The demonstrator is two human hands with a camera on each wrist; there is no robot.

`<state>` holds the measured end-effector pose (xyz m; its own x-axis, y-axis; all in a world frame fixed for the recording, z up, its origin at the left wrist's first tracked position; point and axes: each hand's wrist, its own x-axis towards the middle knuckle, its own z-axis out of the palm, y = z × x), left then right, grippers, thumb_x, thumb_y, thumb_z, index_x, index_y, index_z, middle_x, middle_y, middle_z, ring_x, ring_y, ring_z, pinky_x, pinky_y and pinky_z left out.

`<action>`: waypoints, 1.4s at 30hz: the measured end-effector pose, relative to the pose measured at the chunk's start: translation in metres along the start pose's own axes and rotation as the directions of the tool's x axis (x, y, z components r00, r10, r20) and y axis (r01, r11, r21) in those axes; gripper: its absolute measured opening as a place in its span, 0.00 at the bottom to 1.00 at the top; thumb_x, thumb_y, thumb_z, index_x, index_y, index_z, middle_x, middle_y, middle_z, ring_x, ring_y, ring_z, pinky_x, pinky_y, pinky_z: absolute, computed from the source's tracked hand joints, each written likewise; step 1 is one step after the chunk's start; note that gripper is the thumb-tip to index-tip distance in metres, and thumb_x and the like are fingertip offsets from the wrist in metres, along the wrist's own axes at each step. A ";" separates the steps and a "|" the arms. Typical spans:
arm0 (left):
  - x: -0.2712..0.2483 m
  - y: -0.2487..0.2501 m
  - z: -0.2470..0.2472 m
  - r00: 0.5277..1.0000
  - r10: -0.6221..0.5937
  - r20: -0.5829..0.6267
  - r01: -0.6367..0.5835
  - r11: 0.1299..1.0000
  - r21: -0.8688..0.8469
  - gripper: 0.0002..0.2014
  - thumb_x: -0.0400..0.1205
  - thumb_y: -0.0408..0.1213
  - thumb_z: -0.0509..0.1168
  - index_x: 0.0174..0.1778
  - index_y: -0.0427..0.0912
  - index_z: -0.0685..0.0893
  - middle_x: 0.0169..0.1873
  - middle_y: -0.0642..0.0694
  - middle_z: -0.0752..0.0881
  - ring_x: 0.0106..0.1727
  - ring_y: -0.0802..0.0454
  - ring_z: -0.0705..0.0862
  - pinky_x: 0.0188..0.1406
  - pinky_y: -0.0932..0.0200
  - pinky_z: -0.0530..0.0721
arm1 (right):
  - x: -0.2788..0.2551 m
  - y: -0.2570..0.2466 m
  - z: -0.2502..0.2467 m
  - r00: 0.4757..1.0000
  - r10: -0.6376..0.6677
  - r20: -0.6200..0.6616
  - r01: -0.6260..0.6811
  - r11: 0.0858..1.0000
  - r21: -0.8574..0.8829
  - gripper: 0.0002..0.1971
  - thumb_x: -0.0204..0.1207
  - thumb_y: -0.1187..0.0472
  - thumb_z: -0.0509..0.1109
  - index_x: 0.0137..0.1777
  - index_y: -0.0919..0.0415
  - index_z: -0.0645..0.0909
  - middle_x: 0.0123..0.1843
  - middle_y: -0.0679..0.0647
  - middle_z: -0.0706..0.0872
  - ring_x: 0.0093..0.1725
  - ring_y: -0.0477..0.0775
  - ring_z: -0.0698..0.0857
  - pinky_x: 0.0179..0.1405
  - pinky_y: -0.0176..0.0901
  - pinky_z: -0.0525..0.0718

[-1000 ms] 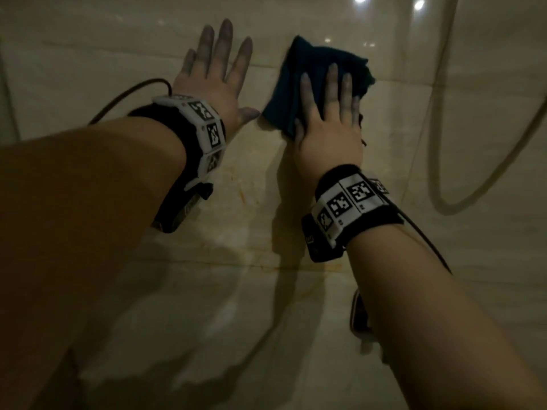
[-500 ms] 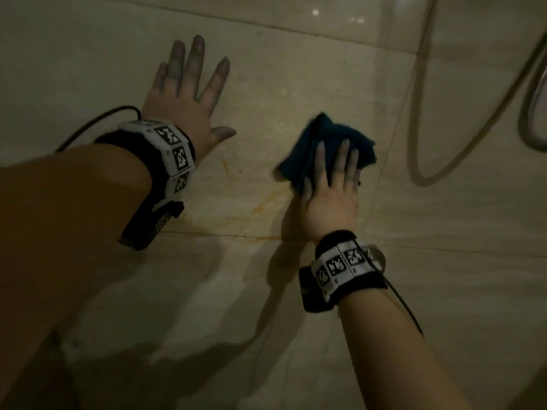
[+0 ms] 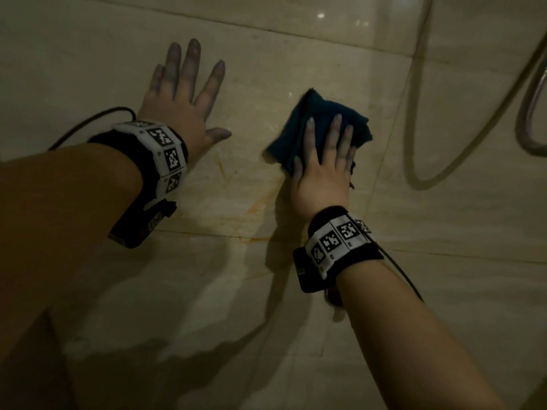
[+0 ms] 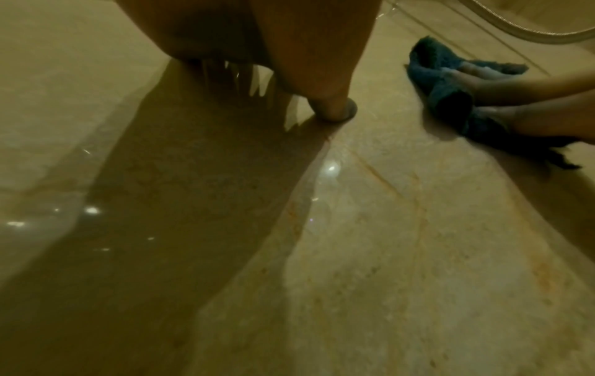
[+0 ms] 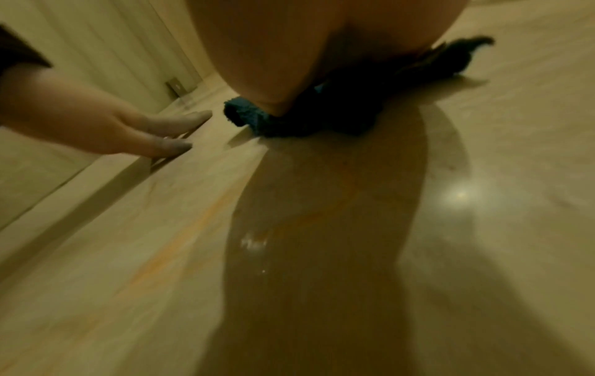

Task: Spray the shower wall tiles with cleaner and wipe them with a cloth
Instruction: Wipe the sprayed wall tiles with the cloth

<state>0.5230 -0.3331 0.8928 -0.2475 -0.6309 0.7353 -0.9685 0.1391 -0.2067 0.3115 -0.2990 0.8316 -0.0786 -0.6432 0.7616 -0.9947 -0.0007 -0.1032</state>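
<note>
A dark blue cloth (image 3: 299,128) lies bunched against the glossy beige wall tiles (image 3: 266,48). My right hand (image 3: 325,161) presses it flat to the wall with straight fingers. About a hand's width to its left, my left hand (image 3: 180,93) rests open on the tile with its fingers spread and holds nothing. The left wrist view shows the cloth (image 4: 444,94) under the right hand's fingers (image 4: 502,84). The cloth (image 5: 257,119) sticks out from under my palm in the right wrist view, with the left hand (image 5: 154,129) beside it. No spray bottle is in view.
A metal shower hose (image 3: 529,113) hangs in a loop at the far right and casts a curved shadow on the wall. Orange streaks (image 3: 254,202) run along the grout line below the hands. Both arms' shadows fall on the lower tiles.
My right hand has slid the cloth down the wall and a little away from the left hand, then nearly stopped. The left hand has stayed flat on the tile.
</note>
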 end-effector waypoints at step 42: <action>-0.051 -0.063 0.049 0.999 0.039 0.021 -0.036 0.993 -0.109 0.41 0.82 0.62 0.47 0.80 0.45 0.32 0.82 0.35 0.36 0.83 0.35 0.37 0.81 0.41 0.38 | -0.044 -0.053 0.060 0.994 -0.039 -0.101 0.040 0.999 0.013 0.31 0.82 0.47 0.44 0.79 0.52 0.35 0.81 0.59 0.38 0.81 0.56 0.38 0.75 0.49 0.25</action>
<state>0.5980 -0.3476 0.8367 -0.2841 -0.6408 0.7132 -0.9562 0.2443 -0.1614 0.3713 -0.3171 0.7651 -0.0464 -0.5622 0.8257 -0.9961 -0.0366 -0.0809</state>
